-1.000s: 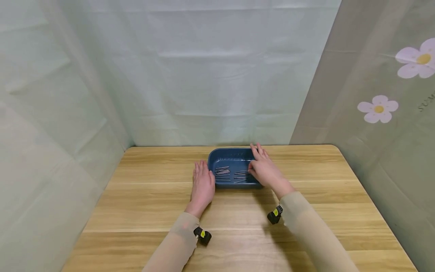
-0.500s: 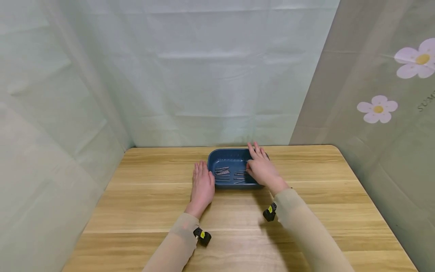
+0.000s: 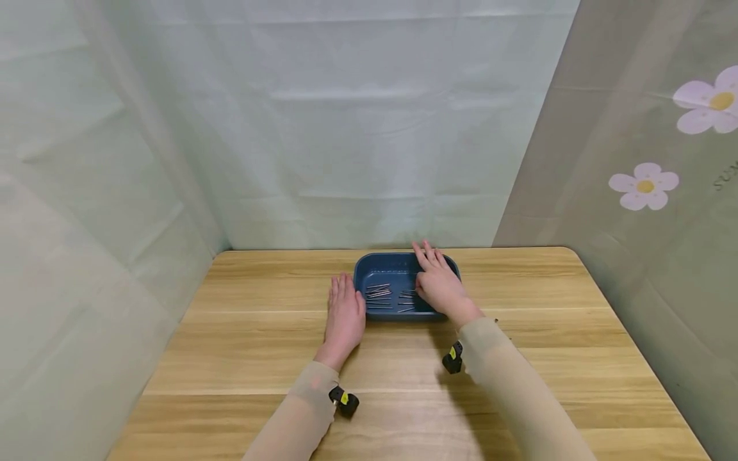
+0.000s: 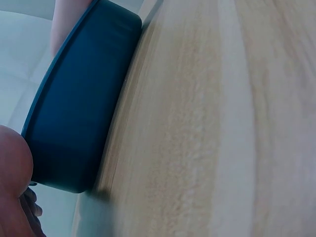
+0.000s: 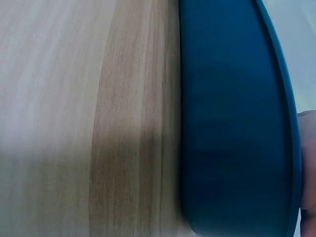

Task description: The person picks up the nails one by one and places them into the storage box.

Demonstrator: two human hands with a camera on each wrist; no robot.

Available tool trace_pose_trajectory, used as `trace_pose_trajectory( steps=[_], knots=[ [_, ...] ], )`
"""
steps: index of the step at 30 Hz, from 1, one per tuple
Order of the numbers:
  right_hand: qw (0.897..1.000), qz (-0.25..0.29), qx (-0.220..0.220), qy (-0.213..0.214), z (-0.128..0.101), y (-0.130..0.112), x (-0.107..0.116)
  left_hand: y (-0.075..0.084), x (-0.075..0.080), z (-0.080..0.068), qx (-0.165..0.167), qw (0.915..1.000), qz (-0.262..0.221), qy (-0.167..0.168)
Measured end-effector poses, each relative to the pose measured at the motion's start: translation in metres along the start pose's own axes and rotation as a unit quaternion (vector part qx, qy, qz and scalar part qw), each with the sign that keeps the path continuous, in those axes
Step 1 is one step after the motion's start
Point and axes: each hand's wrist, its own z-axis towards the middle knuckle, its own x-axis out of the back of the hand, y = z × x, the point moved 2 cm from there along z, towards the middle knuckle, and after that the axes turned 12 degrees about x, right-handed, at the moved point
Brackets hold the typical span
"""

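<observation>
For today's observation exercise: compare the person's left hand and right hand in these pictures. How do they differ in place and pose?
1. The left hand lies flat on the wooden table, beside the blue tray; the right hand reaches over the tray's right part.
2. The left hand is clear of the thin metal pins; the right hand's thumb side lies at them, though a pinch cannot be made out.
Shared: both have extended fingers, beige sleeves and a wrist camera.

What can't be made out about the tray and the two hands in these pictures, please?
- Head view: the right hand covers the right part of the blue tray; whether it grips a metal pin is hidden.
- Pins: too small to count.
- Left wrist view: left hand cut off by the edge.
- Right wrist view: only the tray's wall shows, blurred.
</observation>
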Motion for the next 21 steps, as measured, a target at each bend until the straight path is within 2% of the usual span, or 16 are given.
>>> trace_pose_trajectory(
  steps=[8, 14, 21],
  knots=[
    [1.0, -0.028, 0.009, 0.005, 0.0018, -0.0003, -0.0016, 0.0, -0.0005, 0.0016, 0.006, 0.9999, 0.012, -0.004],
    [1.0, -0.017, 0.003, -0.01, 0.0007, 0.0015, -0.007, 0.0009, -0.0013, 0.0006, -0.001, 0.9998, 0.019, -0.003],
    [1.0, -0.019, -0.001, -0.008, 0.0006, 0.0037, -0.0082, 0.0015, -0.0011, 0.0014, -0.006, 0.9998, 0.02, 0.001]
  ],
)
